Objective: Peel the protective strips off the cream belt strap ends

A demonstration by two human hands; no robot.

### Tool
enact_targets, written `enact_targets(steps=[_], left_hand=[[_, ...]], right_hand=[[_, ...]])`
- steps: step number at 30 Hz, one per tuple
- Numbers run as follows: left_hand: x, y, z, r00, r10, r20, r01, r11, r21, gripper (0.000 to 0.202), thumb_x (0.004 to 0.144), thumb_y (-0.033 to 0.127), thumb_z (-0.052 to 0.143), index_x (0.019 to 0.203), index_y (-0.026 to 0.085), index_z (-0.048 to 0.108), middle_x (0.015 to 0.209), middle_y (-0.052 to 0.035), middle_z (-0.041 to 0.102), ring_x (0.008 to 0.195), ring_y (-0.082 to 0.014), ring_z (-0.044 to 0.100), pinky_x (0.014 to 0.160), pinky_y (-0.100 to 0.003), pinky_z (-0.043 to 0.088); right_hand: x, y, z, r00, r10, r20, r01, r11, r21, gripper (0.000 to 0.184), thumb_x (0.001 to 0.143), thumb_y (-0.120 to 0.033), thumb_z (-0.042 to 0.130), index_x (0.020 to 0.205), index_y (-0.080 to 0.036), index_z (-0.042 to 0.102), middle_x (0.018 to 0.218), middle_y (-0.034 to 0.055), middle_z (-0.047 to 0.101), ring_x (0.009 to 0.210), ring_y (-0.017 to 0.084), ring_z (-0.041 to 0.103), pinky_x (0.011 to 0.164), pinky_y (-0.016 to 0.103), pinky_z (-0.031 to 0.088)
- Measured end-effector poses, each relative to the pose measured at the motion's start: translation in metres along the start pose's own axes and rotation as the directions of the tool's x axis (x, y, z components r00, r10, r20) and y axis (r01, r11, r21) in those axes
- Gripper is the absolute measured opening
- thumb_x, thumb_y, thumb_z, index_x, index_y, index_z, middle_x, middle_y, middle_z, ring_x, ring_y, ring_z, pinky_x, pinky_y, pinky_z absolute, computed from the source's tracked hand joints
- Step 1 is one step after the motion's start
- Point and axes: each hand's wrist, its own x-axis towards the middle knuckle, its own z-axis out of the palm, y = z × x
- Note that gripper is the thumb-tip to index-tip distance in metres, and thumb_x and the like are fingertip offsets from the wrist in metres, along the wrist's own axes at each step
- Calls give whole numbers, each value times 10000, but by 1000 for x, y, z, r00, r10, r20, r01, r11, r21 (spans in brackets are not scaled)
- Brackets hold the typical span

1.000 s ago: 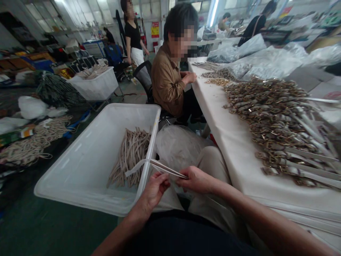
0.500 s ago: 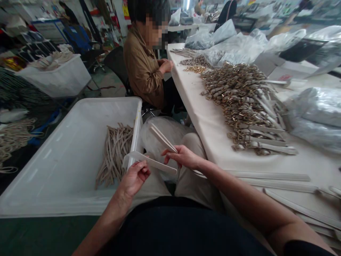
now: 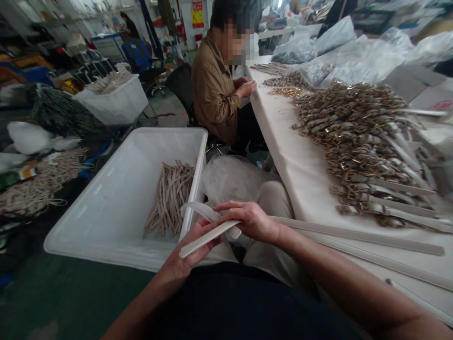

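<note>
Over my lap, both hands meet around pale leather straps. My left hand (image 3: 194, 233) is closed round a curved, whitish strap (image 3: 202, 209), whose far end rises toward the bin wall. Across my left palm lies a second, straight beige strap (image 3: 208, 240), its end toward me. My right hand (image 3: 255, 221) grips that strap from the right, fingers bent over it and touching the left hand's fingers. Where the two straps cross, the fingers partly hide them. Long straps (image 3: 357, 232) run from beside my right wrist over the table edge.
A white plastic bin (image 3: 106, 208) on my left holds a bundle of strips (image 3: 171, 193). Buckled straps (image 3: 357, 137) are heaped on the cloth-covered table (image 3: 279, 141). A clear plastic bag (image 3: 230, 177) lies by my knees. A co-worker (image 3: 215, 89) sits ahead.
My hands have come together. The straps in my right hand, pointing up and away before, now lie across the left palm. The view has swung left.
</note>
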Motion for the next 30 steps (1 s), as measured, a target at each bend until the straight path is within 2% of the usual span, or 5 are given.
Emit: enact_targets(steps=[7,11,15,21,30], left_hand=[[2,-11,-15,988,-60,142,53,997,49,288,635,141,907,871,173,744,886,-79,739,772,-211,697,719,-312,575],[32,16,-39,996,4,-94,-14,995,-103,190,859,251,750,993,121,714,967,-134,739,826,-220,724,736,-316,608],[61,90,-65,850,220,-478,-335,927,-170,232,1027,259,480,1060,101,646,852,-96,678,700,-151,677,660,-244,588],[74,144,-59,604,558,-569,-685,729,-13,244,1044,166,360,1176,184,564,846,-6,643,581,-57,570,491,-114,434],[53,-5,6,941,337,26,-330,898,292,549,727,456,857,1197,235,683,838,-53,725,565,-131,601,451,-209,425]], right_hand=[[6,-7,-4,963,250,104,-258,964,67,108,942,-244,640,975,-206,735,961,47,769,893,197,716,826,267,519],[0,-16,-13,961,260,92,-275,921,277,276,904,-441,709,916,-167,737,773,21,705,695,141,626,679,240,477],[-7,-17,-12,902,260,345,-413,751,514,477,808,-601,768,844,-128,710,712,13,654,633,111,567,615,226,459],[-8,-1,4,862,321,393,-507,532,678,490,651,-536,898,754,-142,626,676,-16,630,543,76,526,483,179,438],[7,18,-19,691,695,-198,-241,479,844,525,607,-556,871,889,-155,686,999,84,729,683,128,573,497,223,397]])
